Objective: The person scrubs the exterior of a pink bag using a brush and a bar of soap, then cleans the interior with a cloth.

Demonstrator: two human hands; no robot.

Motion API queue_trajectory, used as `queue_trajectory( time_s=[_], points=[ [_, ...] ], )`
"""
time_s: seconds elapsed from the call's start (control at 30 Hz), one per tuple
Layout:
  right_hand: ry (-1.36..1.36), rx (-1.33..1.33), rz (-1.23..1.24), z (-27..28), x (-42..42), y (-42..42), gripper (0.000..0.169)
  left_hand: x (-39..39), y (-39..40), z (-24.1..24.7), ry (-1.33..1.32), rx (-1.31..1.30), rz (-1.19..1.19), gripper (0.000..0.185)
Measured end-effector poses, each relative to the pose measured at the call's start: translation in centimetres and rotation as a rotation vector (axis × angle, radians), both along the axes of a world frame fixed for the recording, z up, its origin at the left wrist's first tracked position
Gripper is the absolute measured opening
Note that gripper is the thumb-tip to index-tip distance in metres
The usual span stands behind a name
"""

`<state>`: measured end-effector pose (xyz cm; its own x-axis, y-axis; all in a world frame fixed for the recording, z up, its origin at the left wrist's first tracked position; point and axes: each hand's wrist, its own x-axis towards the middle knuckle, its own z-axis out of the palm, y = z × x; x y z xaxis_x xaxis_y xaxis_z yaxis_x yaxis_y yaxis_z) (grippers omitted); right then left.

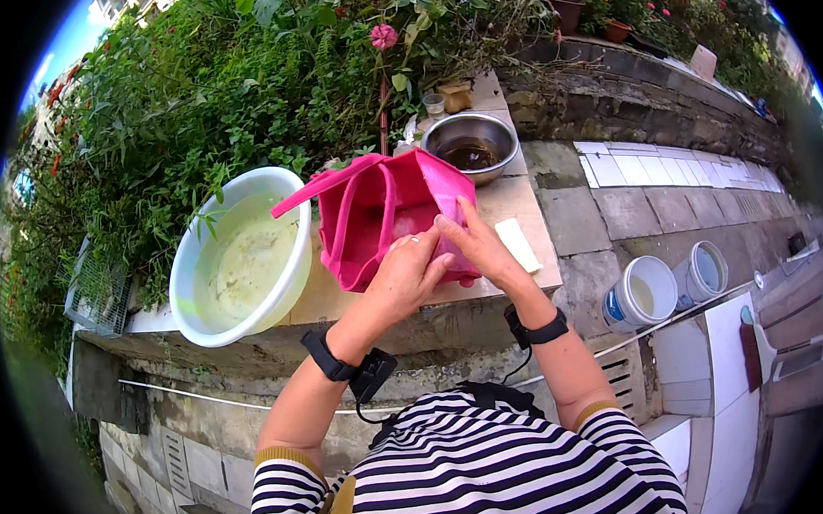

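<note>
A bright pink fabric tote bag (396, 220) lies tilted on the tiled ledge, its mouth towards me and its strap handles looped out to the left. My left hand (408, 267) grips the bag's near edge, fingers bent and knuckles up. Close beside it, my right hand (478, 244) holds the right side panel, with the thumb near the rim and the fingers along the outside. A wet-looking whitish patch shows on that panel. Just right of the bag, a pale rectangular block (518, 245) lies on the ledge. The fingertips of my left hand are partly hidden.
On the left, a white plastic basin (186, 294) holds cloudy greenish water. Behind the bag, a steel bowl (501, 132) contains dark liquid, near a small clear cup (434, 104). Two white buckets (620, 303) (720, 261) stand on the paving. Dense plants (239, 92) border the ledge.
</note>
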<state>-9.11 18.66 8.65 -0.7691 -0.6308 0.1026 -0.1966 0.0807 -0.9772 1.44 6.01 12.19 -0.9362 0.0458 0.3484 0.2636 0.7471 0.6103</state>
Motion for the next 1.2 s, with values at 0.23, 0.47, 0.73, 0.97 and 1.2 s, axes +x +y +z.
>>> queue_trajectory(
  time_s=[0.23,0.47,0.73,0.97,1.2],
  points=[
    [0.113,0.043,-0.195,-3.8,-2.7,-0.9,0.049,2.5,2.3,-2.1,-0.127,-0.365,0.017,0.057],
    [-0.281,-0.274,-0.193,-4.3,0.0,-1.0,0.031,8.4,0.1,-3.6,-0.163,-0.706,0.303,0.073],
    [-0.407,-0.305,-0.252,-3.7,3.7,-1.5,0.028,12.5,-9.0,-9.0,-0.458,0.1,0.105,0.048],
    [0.273,-0.068,-0.222,-4.2,7.5,-1.1,0.017,11.3,-12.7,-7.2,-0.462,0.836,0.423,0.054],
    [0.194,-0.004,-0.222,-6.0,7.9,2.2,0.02,9.4,-13.3,-7.6,-0.021,-0.17,0.91,0.047]
  ],
)
